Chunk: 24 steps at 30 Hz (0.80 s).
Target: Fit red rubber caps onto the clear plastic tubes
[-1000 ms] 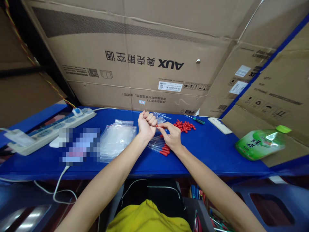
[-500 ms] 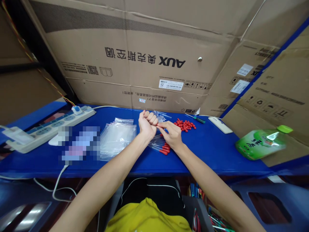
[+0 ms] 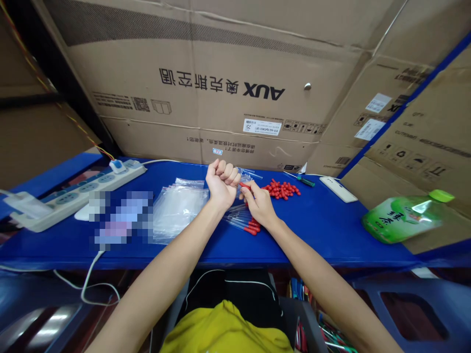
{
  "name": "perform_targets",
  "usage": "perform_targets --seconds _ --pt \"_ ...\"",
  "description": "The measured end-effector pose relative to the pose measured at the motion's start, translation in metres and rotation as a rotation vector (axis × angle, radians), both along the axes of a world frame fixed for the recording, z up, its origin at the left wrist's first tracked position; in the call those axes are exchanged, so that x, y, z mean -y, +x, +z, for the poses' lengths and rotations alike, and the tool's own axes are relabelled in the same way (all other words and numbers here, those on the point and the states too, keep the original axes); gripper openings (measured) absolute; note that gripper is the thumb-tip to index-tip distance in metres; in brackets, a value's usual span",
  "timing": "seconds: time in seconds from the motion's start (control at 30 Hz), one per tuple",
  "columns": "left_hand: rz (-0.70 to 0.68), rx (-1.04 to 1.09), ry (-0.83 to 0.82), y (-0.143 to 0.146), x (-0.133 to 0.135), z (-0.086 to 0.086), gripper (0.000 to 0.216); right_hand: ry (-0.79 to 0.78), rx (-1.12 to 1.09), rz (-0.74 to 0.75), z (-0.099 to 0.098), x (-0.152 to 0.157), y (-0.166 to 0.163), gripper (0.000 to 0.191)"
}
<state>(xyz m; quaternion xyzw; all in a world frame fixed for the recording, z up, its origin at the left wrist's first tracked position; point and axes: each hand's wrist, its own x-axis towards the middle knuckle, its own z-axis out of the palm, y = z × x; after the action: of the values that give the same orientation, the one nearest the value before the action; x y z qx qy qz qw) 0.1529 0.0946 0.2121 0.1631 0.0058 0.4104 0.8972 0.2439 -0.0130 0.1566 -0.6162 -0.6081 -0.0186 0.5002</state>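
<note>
Above the blue bench (image 3: 316, 235), the right hand (image 3: 259, 201) pinches a red piece (image 3: 244, 186) just beside the left hand (image 3: 222, 185), which is curled into a fist, its contents hidden. Red-ended clear rods (image 3: 252, 227) lie between the forearms; loose red pieces (image 3: 285, 189) sit right, clear bags (image 3: 180, 212) left, a green bottle (image 3: 399, 218) well apart.
</note>
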Motion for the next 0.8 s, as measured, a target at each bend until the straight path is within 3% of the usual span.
perform_targets --seconds 0.43,0.8 --pt "-0.008 -0.036 -0.006 0.0023 -0.0029 0.0012 0.047 0.110 0.176 -0.075 -0.0010 -0.0039 -0.0080 0.021" --pt "-0.016 -0.068 0.013 0.0055 -0.0011 -0.0034 0.048 0.096 0.236 -0.077 -0.0017 -0.0038 -0.0067 0.023"
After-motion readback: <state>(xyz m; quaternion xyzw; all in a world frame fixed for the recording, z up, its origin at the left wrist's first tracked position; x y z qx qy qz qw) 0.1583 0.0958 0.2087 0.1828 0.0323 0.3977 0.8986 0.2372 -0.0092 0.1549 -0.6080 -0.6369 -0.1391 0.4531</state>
